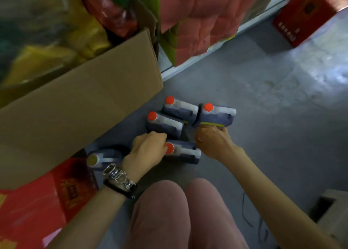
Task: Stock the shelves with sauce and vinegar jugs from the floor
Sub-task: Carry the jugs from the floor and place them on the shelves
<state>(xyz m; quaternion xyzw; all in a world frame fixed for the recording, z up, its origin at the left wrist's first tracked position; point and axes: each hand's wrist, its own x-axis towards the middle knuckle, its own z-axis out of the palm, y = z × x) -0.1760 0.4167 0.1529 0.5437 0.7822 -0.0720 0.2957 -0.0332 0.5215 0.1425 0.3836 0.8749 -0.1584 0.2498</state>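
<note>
Several dark sauce jugs with red caps stand on the grey floor in front of my knees. My left hand (pixel 146 150) curls around the cap end of the nearest jug (pixel 185 154), its fingertips hidden behind the hand. My right hand (pixel 212 141) grips the near side of the right-hand jug (pixel 218 115) at its yellow label. Two more jugs stand behind, one at the far middle (pixel 178 108) and one at the left (pixel 164 125). A jug with a yellow cap (pixel 102 159) lies to the left, by my wrist.
A large open cardboard box (pixel 79 107) full of bagged goods fills the left. Red cartons (pixel 37 211) lie at the lower left. The shelf's white base edge (pixel 190 63) carries pink and green packs. A red box (pixel 305 15) stands far right, and a cardboard box (pixel 331 209) at lower right.
</note>
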